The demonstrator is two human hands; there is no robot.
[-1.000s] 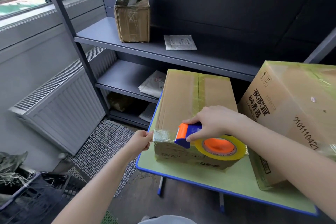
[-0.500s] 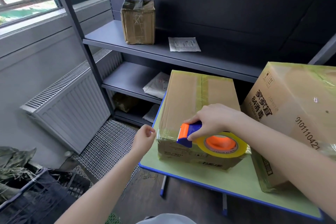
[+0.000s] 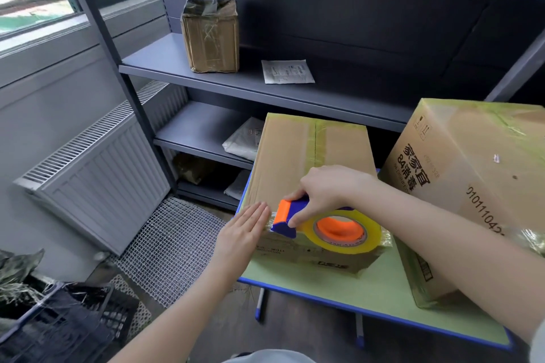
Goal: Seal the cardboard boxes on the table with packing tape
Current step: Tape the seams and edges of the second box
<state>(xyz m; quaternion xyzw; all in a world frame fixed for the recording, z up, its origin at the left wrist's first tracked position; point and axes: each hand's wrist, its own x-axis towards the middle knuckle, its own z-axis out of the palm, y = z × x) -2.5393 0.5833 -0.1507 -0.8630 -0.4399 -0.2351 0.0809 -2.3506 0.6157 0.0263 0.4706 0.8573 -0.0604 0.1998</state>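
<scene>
The left hand (image 3: 244, 233) lies flat with its fingers (image 3: 256, 214) straight and close together, holding nothing. The fingertips press against the near left corner of the flat cardboard box (image 3: 295, 156), where clear yellowish tape wraps over the edge. Just to the right of those fingertips is the tape dispenser (image 3: 284, 219), blue with an orange front piece, resting on the near top edge of the same box. The right hand (image 3: 327, 188) grips it, its fingers (image 3: 306, 209) curled over the blue handle from above. The roll of tape (image 3: 371, 240), yellow around an orange core, sits just below and to the right of those fingers, against the box's near edge. The flat box stretches away from both sets of fingers on the green counter (image 3: 383, 289) with a blue rim, and a taped seam runs down the middle of its top. Well to the right of the fingers, beyond the right forearm, a large cardboard box (image 3: 472, 162) with black print stands on the counter, with glossy tape across its upper edges. Farther off, past the fingers, a grey shelf unit (image 3: 165, 68) carries a small taped box (image 3: 211, 35) and a white packet (image 3: 287, 71). Left of the left hand, a radiator (image 3: 97, 168) stands by the wall, next to a white mesh mat (image 3: 168, 247) on the floor.
</scene>
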